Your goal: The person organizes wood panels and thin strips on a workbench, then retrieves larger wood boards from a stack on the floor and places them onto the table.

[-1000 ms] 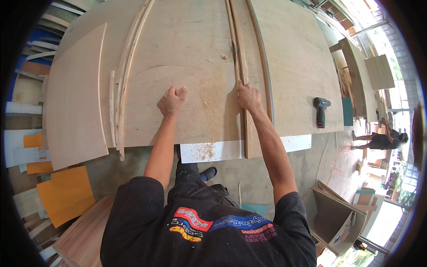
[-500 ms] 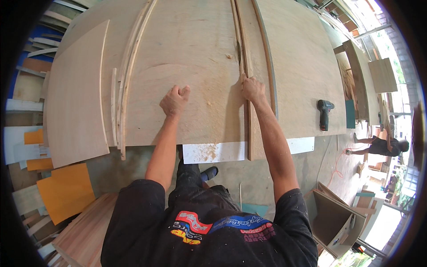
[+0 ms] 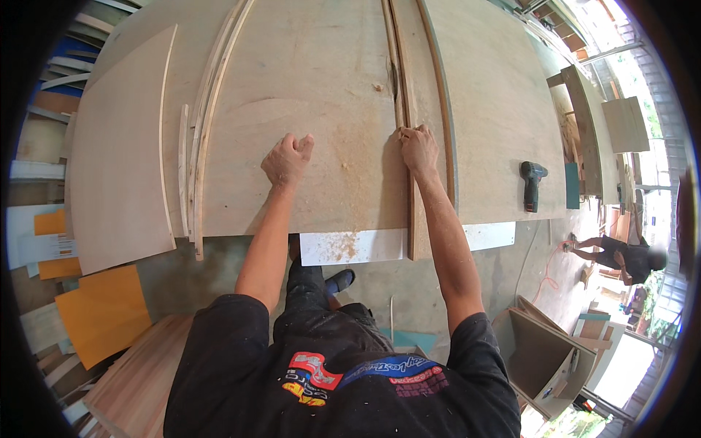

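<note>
A broad plywood sheet [image 3: 307,80] lies in front of me, dusted with sawdust [image 3: 350,164]. Above its middle, my left hand [image 3: 288,160] is closed with the fingers curled in; whatever it may hold is hidden. My right hand [image 3: 420,150] grips a thin wooden strip [image 3: 396,87] at its near part, thumb and fingers pinched on its edge. Directly beside that strip, under my right wrist, runs a long wooden board [image 3: 416,237] that juts past the sheet's near edge. Another lengthwise strip [image 3: 439,87] lies to the right.
A black cordless drill [image 3: 532,186] lies on the right of the sheet. Narrow wooden strips [image 3: 212,95] and a smaller plywood panel [image 3: 124,160] are on the left. A white board [image 3: 350,247] shows below the near edge. At far right, another person [image 3: 628,255] stands near cabinet parts.
My right hand has shifted slightly toward me along the strip, its wrist now straighter. My left hand stays nearly in place. The other person at far right has changed posture.
</note>
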Tool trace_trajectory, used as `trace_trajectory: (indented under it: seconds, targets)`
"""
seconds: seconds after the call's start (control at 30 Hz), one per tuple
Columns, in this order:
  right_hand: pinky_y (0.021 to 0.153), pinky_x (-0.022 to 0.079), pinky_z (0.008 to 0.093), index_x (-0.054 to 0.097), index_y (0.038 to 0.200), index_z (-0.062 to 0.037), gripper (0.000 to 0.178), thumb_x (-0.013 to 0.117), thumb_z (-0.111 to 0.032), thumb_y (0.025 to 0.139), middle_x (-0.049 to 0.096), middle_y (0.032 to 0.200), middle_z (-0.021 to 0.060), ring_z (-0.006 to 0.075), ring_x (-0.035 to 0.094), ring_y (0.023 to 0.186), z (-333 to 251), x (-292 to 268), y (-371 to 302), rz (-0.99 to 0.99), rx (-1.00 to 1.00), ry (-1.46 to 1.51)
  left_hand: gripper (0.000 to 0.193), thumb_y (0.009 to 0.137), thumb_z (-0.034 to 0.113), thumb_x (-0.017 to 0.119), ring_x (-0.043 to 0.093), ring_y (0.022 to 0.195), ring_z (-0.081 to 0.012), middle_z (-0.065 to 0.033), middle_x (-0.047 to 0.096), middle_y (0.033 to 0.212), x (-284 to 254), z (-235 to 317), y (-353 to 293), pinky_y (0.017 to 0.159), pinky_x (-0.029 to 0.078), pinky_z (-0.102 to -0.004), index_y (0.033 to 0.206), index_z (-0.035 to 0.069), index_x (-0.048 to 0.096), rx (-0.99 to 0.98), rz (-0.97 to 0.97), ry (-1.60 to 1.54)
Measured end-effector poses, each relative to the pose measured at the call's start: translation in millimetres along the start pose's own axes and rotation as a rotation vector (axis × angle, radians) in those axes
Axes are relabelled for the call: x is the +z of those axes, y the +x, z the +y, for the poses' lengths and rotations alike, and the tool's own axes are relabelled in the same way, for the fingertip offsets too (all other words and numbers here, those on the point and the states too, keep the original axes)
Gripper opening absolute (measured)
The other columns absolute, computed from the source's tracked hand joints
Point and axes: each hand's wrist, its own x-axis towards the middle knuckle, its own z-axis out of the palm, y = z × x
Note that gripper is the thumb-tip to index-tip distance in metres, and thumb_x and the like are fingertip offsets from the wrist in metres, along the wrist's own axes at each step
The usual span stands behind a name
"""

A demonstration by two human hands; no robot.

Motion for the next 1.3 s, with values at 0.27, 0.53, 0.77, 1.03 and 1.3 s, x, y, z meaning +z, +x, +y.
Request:
trace_trajectory:
  seconds: [0.27,0.53,0.77,1.03,1.3]
  targets:
    - [0.095,0.046,0.0421,0.069,0.117,-0.0193,0.029,0.053,-0.014,0.093,0.063,0.108,0.0137,0.0302,0.059,0.109,-2,7,-2,0.036,-0.001,-0.017,0.047,0.086,0.055,0.064,0.059,0.052,-0.0257,-0.0048,0.062,0.061,0,1,1,0.050,0.044,-0.0404,0.068,0.013,0.056,-0.017,-0.035,-0.003]
    - [0.092,0.047,0.0424,0.071,0.116,-0.0181,0.029,0.052,-0.014,0.095,0.063,0.106,0.0158,0.0300,0.061,0.107,-7,6,7,0.028,0.060,-0.025,0.046,0.086,0.054,0.063,0.061,0.055,-0.0287,-0.0063,0.063,0.063,-1,2,1,0.052,0.046,-0.0430,0.069,0.012,0.058,-0.028,-0.033,-0.005]
    - [0.087,0.051,0.0427,0.075,0.112,-0.0224,0.027,0.057,-0.019,0.093,0.065,0.105,0.0161,0.0321,0.064,0.101,-9,5,17,0.064,0.062,-0.053,0.046,0.086,0.054,0.064,0.061,0.054,-0.0287,-0.0058,0.063,0.063,0,1,0,0.051,0.046,-0.0423,0.069,0.012,0.057,-0.007,0.002,-0.026]
    - [0.087,0.051,0.0427,0.077,0.109,-0.0237,0.024,0.059,-0.024,0.093,0.065,0.104,0.0156,0.0314,0.063,0.101,-8,7,28,0.059,0.102,-0.008,0.046,0.088,0.056,0.062,0.055,0.049,-0.0196,-0.0016,0.059,0.059,1,-2,1,0.047,0.042,-0.0367,0.069,0.014,0.057,0.016,-0.047,-0.002]
    - [0.087,0.051,0.0428,0.077,0.107,-0.0232,0.023,0.059,-0.025,0.093,0.066,0.103,0.0163,0.0316,0.064,0.099,-6,13,36,0.093,0.111,-0.006,0.049,0.089,0.057,0.061,0.053,0.049,-0.0177,-0.0009,0.058,0.058,6,-6,1,0.047,0.041,-0.0358,0.067,0.014,0.056,0.028,-0.036,0.000]
